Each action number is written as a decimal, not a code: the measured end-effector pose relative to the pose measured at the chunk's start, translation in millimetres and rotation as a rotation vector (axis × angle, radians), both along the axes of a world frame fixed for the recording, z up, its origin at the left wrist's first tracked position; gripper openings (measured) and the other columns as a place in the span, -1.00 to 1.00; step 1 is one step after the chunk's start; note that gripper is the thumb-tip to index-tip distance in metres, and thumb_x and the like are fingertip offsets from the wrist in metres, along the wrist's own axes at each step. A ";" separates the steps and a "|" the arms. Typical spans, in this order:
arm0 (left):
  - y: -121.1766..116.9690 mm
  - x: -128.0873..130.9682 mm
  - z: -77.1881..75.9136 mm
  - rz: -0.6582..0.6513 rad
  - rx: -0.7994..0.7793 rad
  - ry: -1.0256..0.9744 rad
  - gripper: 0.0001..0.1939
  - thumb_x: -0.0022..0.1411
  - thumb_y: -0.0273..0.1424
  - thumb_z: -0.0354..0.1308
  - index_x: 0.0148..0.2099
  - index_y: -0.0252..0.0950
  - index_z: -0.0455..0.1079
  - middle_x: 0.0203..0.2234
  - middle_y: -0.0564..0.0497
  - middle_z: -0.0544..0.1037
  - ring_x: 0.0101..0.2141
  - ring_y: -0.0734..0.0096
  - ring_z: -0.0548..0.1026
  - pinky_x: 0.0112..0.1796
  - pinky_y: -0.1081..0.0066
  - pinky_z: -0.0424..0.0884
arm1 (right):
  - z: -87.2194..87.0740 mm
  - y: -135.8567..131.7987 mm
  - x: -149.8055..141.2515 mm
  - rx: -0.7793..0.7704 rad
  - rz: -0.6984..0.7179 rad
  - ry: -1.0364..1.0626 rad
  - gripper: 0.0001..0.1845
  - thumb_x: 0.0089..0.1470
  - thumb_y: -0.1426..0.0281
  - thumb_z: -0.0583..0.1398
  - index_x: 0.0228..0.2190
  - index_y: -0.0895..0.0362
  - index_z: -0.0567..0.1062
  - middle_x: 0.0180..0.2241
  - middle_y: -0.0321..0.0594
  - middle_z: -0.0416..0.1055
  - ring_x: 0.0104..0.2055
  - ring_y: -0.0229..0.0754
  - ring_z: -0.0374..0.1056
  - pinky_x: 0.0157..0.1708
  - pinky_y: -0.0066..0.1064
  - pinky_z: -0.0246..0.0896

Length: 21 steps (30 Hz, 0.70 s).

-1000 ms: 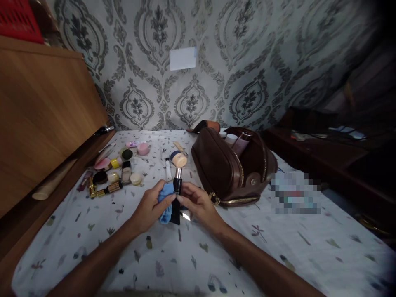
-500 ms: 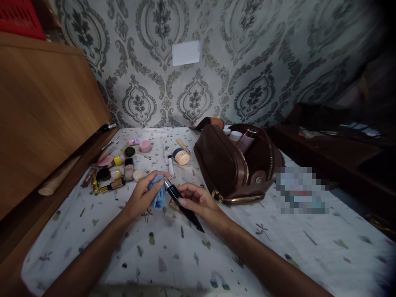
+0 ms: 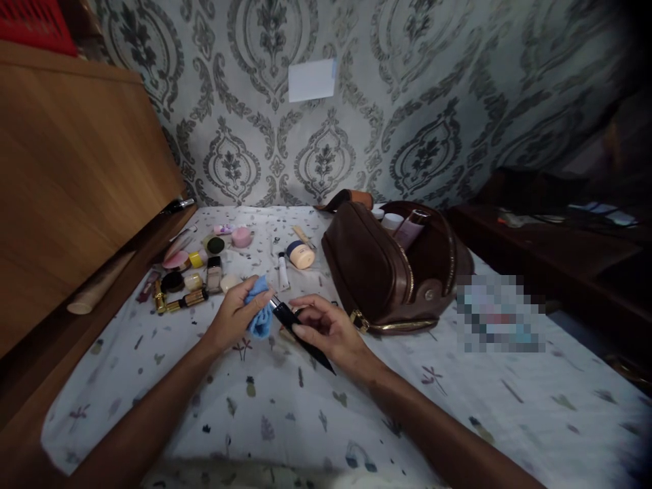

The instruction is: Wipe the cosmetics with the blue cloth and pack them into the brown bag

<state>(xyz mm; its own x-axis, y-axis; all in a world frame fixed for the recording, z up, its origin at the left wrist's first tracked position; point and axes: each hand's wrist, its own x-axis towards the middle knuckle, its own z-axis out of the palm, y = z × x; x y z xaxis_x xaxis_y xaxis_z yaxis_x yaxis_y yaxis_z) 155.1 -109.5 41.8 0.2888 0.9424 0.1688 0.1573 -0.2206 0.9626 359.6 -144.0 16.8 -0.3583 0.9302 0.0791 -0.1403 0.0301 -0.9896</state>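
My left hand [image 3: 235,314] is closed on a crumpled blue cloth [image 3: 260,322], which wraps the upper end of a makeup brush [image 3: 304,341]. The brush has a black tapering handle and a silver collar; its head is hidden by cloth and fingers. Lower down, my right hand [image 3: 329,334] pinches the black handle between thumb and fingers. The brush slants, its pointed end toward me. Part of a small tan item shows beneath the hands, too covered to name. A peach jar with a dark blue lid [image 3: 301,255] and a white tube [image 3: 283,272] lie just beyond.
An open brown leather bag [image 3: 367,258] holding several cosmetics stands right of my hands. Several cosmetics, among them a foundation bottle [image 3: 214,275] and a pink jar [image 3: 241,237], sit on the left. A wooden cabinet [image 3: 76,149] borders the left side; the patterned wall rises behind.
The view has shifted slightly. Both hands keep their holds on the cloth and the brush, and the cloth has shifted a little around the brush's upper end.
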 end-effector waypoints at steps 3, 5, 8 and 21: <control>-1.1 0.3 3.5 -0.055 -0.019 -0.047 -0.63 0.25 -0.07 0.17 -0.23 -0.32 0.40 -0.52 0.13 0.36 -0.54 0.55 0.29 -0.52 0.56 0.24 | 3.0 -1.5 1.8 -0.151 0.152 0.148 -0.38 0.06 0.05 0.32 0.05 0.08 0.34 -0.35 -0.23 0.54 -0.41 -0.23 0.46 -0.38 -0.40 0.33; -1.8 0.5 6.0 -0.075 -0.014 -0.074 -0.61 0.24 -0.05 0.18 -0.22 -0.33 0.42 -0.51 0.11 0.38 -0.53 0.54 0.31 -0.51 0.55 0.26 | 2.7 -1.3 2.6 -0.207 0.203 0.229 -0.36 0.07 0.09 0.33 0.08 0.09 0.32 -0.35 -0.19 0.57 -0.42 -0.22 0.49 -0.38 -0.41 0.36; -2.3 1.5 7.1 -0.071 -0.027 -0.106 -0.59 0.21 -0.03 0.21 -0.24 -0.33 0.42 -0.53 0.11 0.38 -0.55 0.53 0.31 -0.52 0.55 0.27 | -0.4 -0.6 1.7 -0.271 0.239 0.317 -0.38 0.06 0.14 0.36 0.06 0.12 0.35 -0.36 -0.17 0.58 -0.42 -0.25 0.50 -0.39 -0.45 0.37; -18.4 17.7 -5.8 -0.229 -0.272 -0.124 -0.49 0.23 -0.04 0.22 0.11 -0.22 0.40 -0.19 -0.03 0.54 -0.25 0.36 0.49 -0.17 0.44 0.42 | 9.9 4.9 1.1 -0.011 -0.097 0.444 -0.57 -0.05 0.28 0.44 -0.18 0.06 0.42 -0.32 -0.33 0.51 -0.41 -0.33 0.41 -0.38 -0.51 0.36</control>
<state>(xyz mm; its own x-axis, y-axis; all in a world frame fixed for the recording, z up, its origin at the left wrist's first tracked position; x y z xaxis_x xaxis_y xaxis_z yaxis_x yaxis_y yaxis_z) 172.8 -127.9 36.0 0.4902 0.8710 -0.0318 0.0120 0.0297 0.9995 360.7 -139.1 26.7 -0.2033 0.9595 0.1952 -0.5482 0.0536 -0.8346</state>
